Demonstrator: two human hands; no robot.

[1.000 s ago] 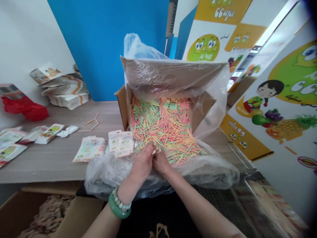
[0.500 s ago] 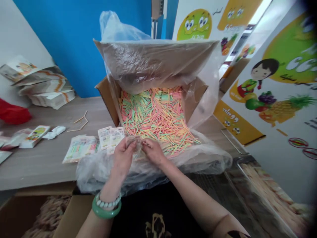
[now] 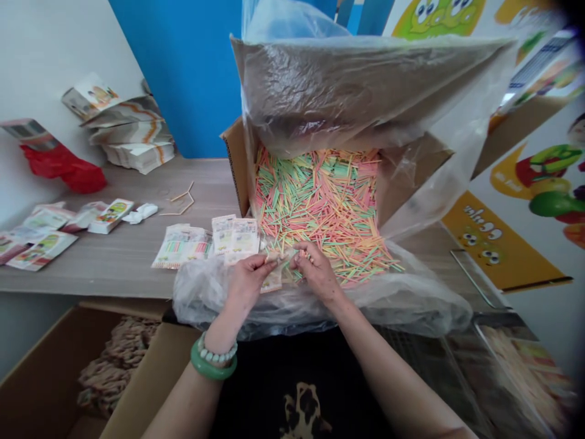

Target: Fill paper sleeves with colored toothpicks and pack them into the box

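My left hand (image 3: 247, 281) pinches a small clear printed packet (image 3: 273, 281) at its upper edge, over the front of the box. Close beside it, my right hand (image 3: 319, 275) is curled at the packet's mouth, with short coloured sticks (image 3: 305, 255) showing between its fingers. Behind both hands, a cardboard box (image 3: 237, 161) lined with a clear plastic sheet (image 3: 315, 91) holds a heap of thin pink, green, yellow and orange sticks (image 3: 320, 213). Left of the box lie flat printed packets (image 3: 235, 236) and packets filled with coloured sticks (image 3: 180, 245).
Along the table (image 3: 132, 256) are a small printed carton (image 3: 111, 216), a crumpled white wrapper (image 3: 140, 213), loose bent sticks (image 3: 183, 198), stacked cartons (image 3: 137, 140) and a red bag (image 3: 64, 171). Below the table edge stands an open cardboard box (image 3: 137, 372). Printed panels rise at right.
The view has swung left, so the scene sits further right. My hands are slightly further apart, and coloured sticks now show in my right hand's fingers.
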